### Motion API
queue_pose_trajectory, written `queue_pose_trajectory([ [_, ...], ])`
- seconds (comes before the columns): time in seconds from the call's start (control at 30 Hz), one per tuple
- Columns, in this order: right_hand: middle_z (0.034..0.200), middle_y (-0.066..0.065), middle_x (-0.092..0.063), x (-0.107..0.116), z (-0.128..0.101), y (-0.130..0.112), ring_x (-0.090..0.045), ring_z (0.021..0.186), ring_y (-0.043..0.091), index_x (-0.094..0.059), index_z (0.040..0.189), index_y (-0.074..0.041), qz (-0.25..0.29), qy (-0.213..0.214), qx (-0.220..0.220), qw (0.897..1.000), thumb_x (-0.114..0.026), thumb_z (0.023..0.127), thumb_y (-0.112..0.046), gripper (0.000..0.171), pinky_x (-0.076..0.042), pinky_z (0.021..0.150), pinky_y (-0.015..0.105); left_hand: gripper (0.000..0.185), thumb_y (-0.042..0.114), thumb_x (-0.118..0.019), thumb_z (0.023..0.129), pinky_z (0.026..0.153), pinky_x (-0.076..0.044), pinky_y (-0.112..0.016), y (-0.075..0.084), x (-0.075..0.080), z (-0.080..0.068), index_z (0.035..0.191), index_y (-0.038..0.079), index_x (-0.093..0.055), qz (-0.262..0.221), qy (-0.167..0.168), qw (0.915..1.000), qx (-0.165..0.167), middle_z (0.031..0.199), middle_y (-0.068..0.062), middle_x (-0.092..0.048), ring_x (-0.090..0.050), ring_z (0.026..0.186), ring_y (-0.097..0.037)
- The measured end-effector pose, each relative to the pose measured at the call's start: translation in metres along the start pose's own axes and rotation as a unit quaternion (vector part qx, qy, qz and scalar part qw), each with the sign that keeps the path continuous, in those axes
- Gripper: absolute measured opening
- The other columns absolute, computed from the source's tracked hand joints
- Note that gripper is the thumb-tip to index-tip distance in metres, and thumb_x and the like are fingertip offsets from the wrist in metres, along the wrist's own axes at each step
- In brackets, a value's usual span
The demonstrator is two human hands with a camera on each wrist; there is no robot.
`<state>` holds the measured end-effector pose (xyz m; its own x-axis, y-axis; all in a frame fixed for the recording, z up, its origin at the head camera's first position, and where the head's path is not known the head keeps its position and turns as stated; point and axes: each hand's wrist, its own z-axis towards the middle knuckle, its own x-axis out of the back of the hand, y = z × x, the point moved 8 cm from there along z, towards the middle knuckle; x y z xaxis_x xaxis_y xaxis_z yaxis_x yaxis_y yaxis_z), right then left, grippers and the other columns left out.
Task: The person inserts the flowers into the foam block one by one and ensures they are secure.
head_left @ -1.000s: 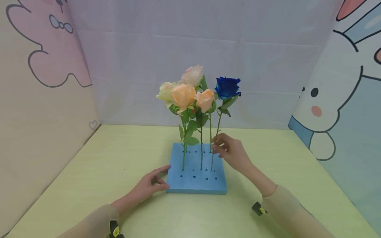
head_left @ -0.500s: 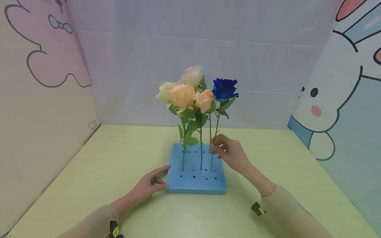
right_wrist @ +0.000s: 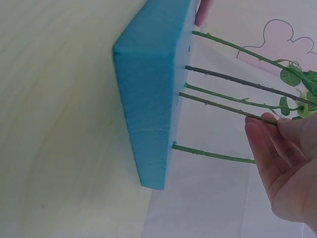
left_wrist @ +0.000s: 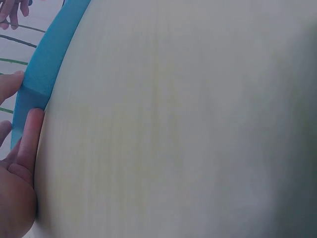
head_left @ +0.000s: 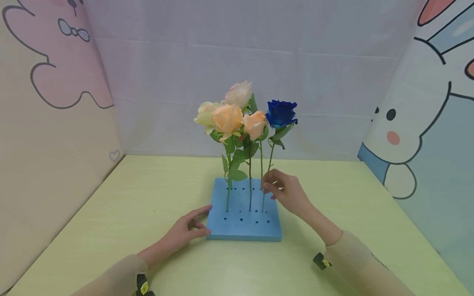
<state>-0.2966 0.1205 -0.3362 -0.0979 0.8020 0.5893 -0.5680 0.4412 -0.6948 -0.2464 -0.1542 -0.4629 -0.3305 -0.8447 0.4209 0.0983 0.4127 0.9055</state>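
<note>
Two bare hands work at a pale green desk [head_left: 129, 205], each wrist in a beige sleeve. Nearest, the left hand [head_left: 183, 232] lies flat on the desk at the near left corner of a square blue foam block [head_left: 242, 226] punched with rows of small holes; its grip is loose and wide, with straight fingers [left_wrist: 29, 139] pressed against the block's left edge and nothing held. The left wrist view shows the same fingertips touching the blue edge.

The foam block sits flat near the middle of the desk, and five artificial roses stand upright in its holes. Just past the block's right side, the right hand [head_left: 286, 191] reaches in; its grip is narrow, thumb and fingertips [right_wrist: 265, 131] pinching the thin green stem of the dark blue rose [head_left: 281, 113] low down, a little above the foam. That stem leans slightly right, its foot in a hole on the right part of the block, and its bloom stands rightmost in the bunch.

Left of it, touching or nearly so, are a small peach rose [head_left: 254, 124], a larger peach rose [head_left: 227, 118] and a cream rose [head_left: 204, 114], with a pale pink rose [head_left: 239, 93] highest and farthest.

Farther back stand a pale lilac wall [head_left: 240, 61], a left panel with a pink cartoon shape [head_left: 66, 78], and a right panel with a white cartoon rabbit [head_left: 414, 119].
</note>
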Motion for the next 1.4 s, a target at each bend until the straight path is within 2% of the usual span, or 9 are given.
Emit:
queue_pose_trajectory([
  [0.13, 0.089, 0.007, -0.071, -0.0052, -0.0029, 0.0063, -0.072, 0.079, 0.031, -0.062, 0.101, -0.009, 0.006, -0.015, -0.013, 1.0, -0.061, 0.098, -0.01, 0.004, -0.057, 0.059, 0.026, 0.072, 0.027, -0.074, 0.088, 0.067, -0.044, -0.023, 0.0007, -0.0009, 0.0, 0.151, 0.022, -0.041, -0.005, -0.001, 1.0, 0.001, 0.157, -0.012, -0.04, -0.062, 0.094, -0.011],
  [0.2, 0.089, 0.007, -0.071, -0.0073, -0.004, 0.0076, -0.072, 0.08, 0.033, -0.062, 0.101, -0.008, 0.008, -0.022, -0.015, 1.0, -0.061, 0.098, -0.011, 0.004, -0.057, 0.059, 0.025, 0.072, 0.027, -0.074, 0.088, 0.068, -0.044, -0.023, 0.0004, -0.0012, 0.0, 0.151, 0.023, -0.041, -0.003, -0.002, 1.0, 0.002, 0.157, -0.011, -0.04, -0.062, 0.095, -0.012],
  [0.43, 0.088, 0.008, -0.071, -0.0089, -0.0032, 0.008, -0.072, 0.079, 0.031, -0.063, 0.1, -0.011, 0.012, -0.023, -0.015, 1.0, -0.061, 0.097, -0.008, 0.004, -0.058, 0.06, 0.03, 0.072, 0.028, -0.074, 0.088, 0.068, -0.045, -0.023, -0.0001, -0.0003, -0.0002, 0.151, 0.023, -0.041, 0.002, 0.001, 1.0, 0.003, 0.157, -0.011, -0.04, -0.062, 0.095, -0.013],
  [0.83, 0.09, 0.009, -0.072, -0.0088, -0.0034, 0.0102, -0.072, 0.08, 0.033, -0.063, 0.1, -0.01, 0.011, -0.026, -0.015, 1.0, -0.061, 0.097, -0.009, 0.003, -0.057, 0.059, 0.026, 0.072, 0.028, -0.074, 0.088, 0.067, -0.044, -0.023, 0.0018, 0.0005, 0.0, 0.152, 0.022, -0.04, 0.001, -0.001, 1.0, 0.006, 0.157, -0.011, -0.04, -0.062, 0.095, -0.013],
  [1.2, 0.088, 0.008, -0.071, -0.0083, -0.0047, 0.0082, -0.072, 0.081, 0.033, -0.062, 0.1, -0.01, 0.007, -0.03, -0.012, 0.999, -0.061, 0.097, -0.008, 0.004, -0.057, 0.059, 0.027, 0.073, 0.029, -0.075, 0.088, 0.07, -0.045, -0.024, 0.0031, 0.0, -0.0016, 0.152, 0.022, -0.04, 0.001, 0.0, 0.9999, 0.011, 0.157, -0.012, -0.04, -0.062, 0.096, -0.015],
  [1.4, 0.089, 0.008, -0.071, -0.0078, -0.0049, 0.0065, -0.072, 0.081, 0.034, -0.062, 0.101, -0.01, 0.01, -0.034, -0.012, 0.999, -0.061, 0.097, -0.008, 0.004, -0.058, 0.06, 0.029, 0.072, 0.029, -0.075, 0.088, 0.068, -0.044, -0.024, 0.0025, 0.0002, -0.0019, 0.152, 0.023, -0.041, 0.001, -0.001, 0.9999, 0.014, 0.156, -0.011, -0.041, -0.062, 0.096, -0.014],
])
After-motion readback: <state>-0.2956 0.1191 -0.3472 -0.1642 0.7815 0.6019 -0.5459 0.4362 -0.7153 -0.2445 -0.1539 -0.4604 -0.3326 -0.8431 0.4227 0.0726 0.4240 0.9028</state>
